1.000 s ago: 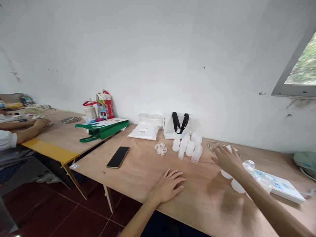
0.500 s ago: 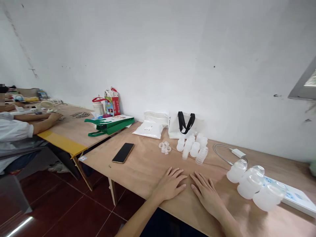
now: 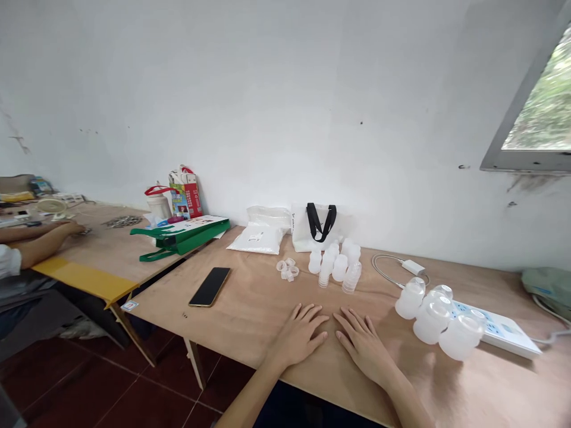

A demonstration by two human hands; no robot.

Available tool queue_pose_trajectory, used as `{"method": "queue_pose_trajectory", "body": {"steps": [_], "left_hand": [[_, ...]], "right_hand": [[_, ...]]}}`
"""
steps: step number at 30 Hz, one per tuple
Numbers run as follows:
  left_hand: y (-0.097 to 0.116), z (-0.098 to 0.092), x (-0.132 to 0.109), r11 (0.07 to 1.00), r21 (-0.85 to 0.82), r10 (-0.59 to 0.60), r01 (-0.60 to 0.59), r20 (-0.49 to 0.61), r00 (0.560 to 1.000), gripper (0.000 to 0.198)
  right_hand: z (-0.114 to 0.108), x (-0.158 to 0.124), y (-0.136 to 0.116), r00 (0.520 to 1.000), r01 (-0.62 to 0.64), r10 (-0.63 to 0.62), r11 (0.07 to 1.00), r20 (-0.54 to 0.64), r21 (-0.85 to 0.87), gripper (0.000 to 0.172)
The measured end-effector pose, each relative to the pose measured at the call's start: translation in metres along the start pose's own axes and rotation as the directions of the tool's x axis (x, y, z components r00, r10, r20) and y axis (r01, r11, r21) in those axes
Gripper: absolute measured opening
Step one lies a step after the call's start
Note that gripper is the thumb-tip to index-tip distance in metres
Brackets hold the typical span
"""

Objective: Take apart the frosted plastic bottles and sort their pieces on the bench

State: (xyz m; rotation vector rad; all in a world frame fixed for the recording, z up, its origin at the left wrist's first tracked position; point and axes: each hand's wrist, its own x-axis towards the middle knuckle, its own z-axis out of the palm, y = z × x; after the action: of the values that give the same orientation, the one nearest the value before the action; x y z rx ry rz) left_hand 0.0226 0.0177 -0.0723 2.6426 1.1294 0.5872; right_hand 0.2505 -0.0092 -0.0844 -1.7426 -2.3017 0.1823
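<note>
Left of the small plastic bottles (image 3: 334, 267) lies a black smartphone (image 3: 209, 286); just in front of these bottles, the left hand (image 3: 297, 339) and right hand (image 3: 363, 345) rest flat on the wooden desk (image 3: 250, 321), both grips released, and further right stand wider clear bottles (image 3: 430, 315), apparently grouped by kind.

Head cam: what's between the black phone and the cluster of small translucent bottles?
In the head view, a small heap of clear plastic rings sits on the light plywood table, between the black smartphone and the small translucent plastic bottles.

nothing is readable; the label (image 3: 254, 239) on the white bag (image 3: 263, 242) is too small.
</note>
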Motion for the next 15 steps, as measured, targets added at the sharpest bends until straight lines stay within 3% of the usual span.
{"method": "queue_pose_trajectory", "body": {"steps": [15], "left_hand": [[0.0019, -0.0018, 0.0017, 1.0, 0.023, 0.003, -0.003, -0.015, 1.0, 0.042]], "right_hand": [[0.004, 0.0012, 0.0034, 1.0, 0.004, -0.003, 1.0, -0.026, 0.02, 0.051]]}}
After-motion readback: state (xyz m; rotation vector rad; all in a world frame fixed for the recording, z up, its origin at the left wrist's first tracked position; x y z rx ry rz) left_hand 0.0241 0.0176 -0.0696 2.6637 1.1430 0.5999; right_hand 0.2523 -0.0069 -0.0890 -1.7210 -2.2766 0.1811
